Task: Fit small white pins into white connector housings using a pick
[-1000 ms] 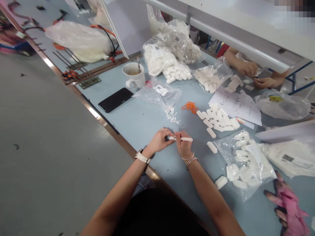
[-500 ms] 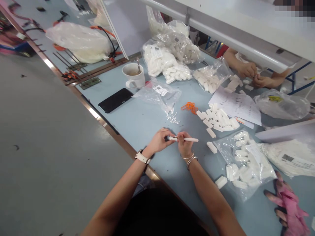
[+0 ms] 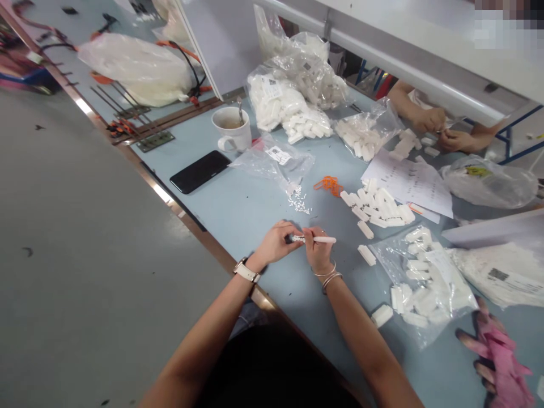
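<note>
My left hand [image 3: 278,242] is closed round a small white part [image 3: 298,239] near the table's front edge. A pale pink pen-like tool [image 3: 325,240] is gripped in my right hand [image 3: 317,252], its tip end at the white part. Just beyond my hands lies a scatter of tiny white pieces [image 3: 300,203] by the mouth of a clear bag [image 3: 278,158]. Orange pieces [image 3: 329,185] sit to the right of them. White oblong parts [image 3: 378,205] form a loose pile farther right.
A black phone [image 3: 200,171] and a white mug [image 3: 233,133] with a spoon stand at the left. Filled bags [image 3: 293,96] lie at the back. A bag of white parts [image 3: 425,283] and pink gloves [image 3: 501,357] lie right. Another person's hands [image 3: 444,129] work across the table.
My right hand and the pink tool have shifted slightly to the left, towards my left hand. My left hand stays in place.
</note>
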The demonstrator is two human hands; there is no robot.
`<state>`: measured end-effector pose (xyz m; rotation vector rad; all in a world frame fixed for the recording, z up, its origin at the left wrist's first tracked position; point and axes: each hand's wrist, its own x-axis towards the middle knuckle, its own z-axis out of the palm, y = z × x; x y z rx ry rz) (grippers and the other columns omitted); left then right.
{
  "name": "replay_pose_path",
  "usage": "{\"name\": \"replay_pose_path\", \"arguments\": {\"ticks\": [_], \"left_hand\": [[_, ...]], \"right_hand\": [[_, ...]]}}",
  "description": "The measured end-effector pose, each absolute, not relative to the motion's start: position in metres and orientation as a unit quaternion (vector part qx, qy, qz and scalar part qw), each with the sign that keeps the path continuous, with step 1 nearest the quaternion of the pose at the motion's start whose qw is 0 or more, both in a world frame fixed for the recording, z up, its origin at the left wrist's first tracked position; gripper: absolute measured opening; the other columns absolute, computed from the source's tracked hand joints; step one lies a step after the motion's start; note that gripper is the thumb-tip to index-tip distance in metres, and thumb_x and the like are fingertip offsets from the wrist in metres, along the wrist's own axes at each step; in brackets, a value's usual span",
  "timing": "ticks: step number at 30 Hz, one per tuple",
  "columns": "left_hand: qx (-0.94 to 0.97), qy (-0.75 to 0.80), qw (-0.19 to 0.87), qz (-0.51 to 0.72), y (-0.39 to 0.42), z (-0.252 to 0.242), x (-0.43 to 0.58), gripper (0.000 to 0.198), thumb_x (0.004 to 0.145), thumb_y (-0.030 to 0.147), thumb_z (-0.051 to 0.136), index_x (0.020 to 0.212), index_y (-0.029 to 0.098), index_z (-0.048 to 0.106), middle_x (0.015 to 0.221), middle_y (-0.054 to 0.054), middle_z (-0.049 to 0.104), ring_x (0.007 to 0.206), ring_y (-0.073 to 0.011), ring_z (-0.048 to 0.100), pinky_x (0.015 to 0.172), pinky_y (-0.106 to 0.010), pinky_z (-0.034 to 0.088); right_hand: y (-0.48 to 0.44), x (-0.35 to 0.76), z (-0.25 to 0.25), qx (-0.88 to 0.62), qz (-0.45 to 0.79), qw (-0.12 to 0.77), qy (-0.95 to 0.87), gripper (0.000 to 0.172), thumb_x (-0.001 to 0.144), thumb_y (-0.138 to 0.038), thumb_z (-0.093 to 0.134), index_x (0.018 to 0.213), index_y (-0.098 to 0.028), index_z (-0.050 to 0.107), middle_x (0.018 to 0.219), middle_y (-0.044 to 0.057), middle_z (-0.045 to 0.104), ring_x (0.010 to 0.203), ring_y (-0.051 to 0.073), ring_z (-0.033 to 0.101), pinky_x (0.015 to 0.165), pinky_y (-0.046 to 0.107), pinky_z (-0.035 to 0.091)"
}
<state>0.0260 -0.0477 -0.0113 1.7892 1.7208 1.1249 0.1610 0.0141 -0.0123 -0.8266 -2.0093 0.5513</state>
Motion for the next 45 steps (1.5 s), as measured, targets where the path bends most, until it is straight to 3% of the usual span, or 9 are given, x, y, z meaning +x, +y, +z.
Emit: {"name": "replay_pose_path", "arguments": {"ticks": [4, 13, 22, 34, 45], "left_hand": [[0.642, 0.618, 0.206, 0.404, -0.047, -0.012, 0.026, 0.008, 0.08, 0.026, 0.067, 0.081, 0.018, 0.065, 0.075, -0.003, 0.064, 0.073, -0.0167, 0.056, 0.072, -0.031, 0.046], [0.634, 0.623, 0.215, 0.404, -0.047, -0.012, 0.026, 0.01, 0.079, 0.028, 0.069, 0.082, 0.019, 0.066, 0.077, -0.004, 0.065, 0.075, -0.0173, 0.057, 0.073, -0.032, 0.046], [0.634, 0.624, 0.215, 0.403, -0.047, -0.01, 0.026, 0.009, 0.078, 0.027, 0.069, 0.082, 0.019, 0.066, 0.077, -0.003, 0.065, 0.076, -0.0176, 0.057, 0.073, -0.032, 0.047], [0.636, 0.622, 0.212, 0.404, -0.047, -0.012, 0.025, 0.011, 0.078, 0.028, 0.068, 0.084, 0.019, 0.066, 0.076, -0.003, 0.064, 0.075, -0.0171, 0.057, 0.073, -0.031, 0.047], [0.63, 0.623, 0.224, 0.406, -0.047, -0.013, 0.026, 0.012, 0.079, 0.03, 0.068, 0.082, 0.019, 0.066, 0.078, -0.004, 0.065, 0.077, -0.018, 0.058, 0.075, -0.033, 0.047]], "right_hand": [[0.014, 0.16, -0.016, -0.324, 0.232, 0.429, -0.811, 0.043, 0.095, -0.041, 0.04, 0.063, -0.018, 0.055, 0.057, 0.002, 0.058, 0.053, 0.011, 0.053, 0.056, 0.023, 0.041], [0.014, 0.165, -0.035, -0.371, 0.414, 0.481, -0.678, 0.043, 0.092, -0.049, 0.041, 0.062, -0.02, 0.049, 0.049, -0.004, 0.045, 0.046, 0.011, 0.044, 0.05, 0.026, 0.04], [0.015, 0.165, -0.034, -0.378, 0.402, 0.459, -0.697, 0.046, 0.091, -0.053, 0.04, 0.061, -0.02, 0.051, 0.049, -0.003, 0.047, 0.047, 0.012, 0.046, 0.05, 0.027, 0.042], [0.015, 0.161, -0.018, -0.364, 0.247, 0.422, -0.793, 0.053, 0.094, -0.053, 0.035, 0.062, -0.018, 0.058, 0.056, 0.004, 0.058, 0.052, 0.012, 0.051, 0.054, 0.024, 0.038], [0.014, 0.166, -0.029, -0.367, 0.399, 0.448, -0.71, 0.047, 0.092, -0.054, 0.038, 0.063, -0.02, 0.053, 0.049, -0.002, 0.049, 0.047, 0.012, 0.049, 0.052, 0.027, 0.045]]}}
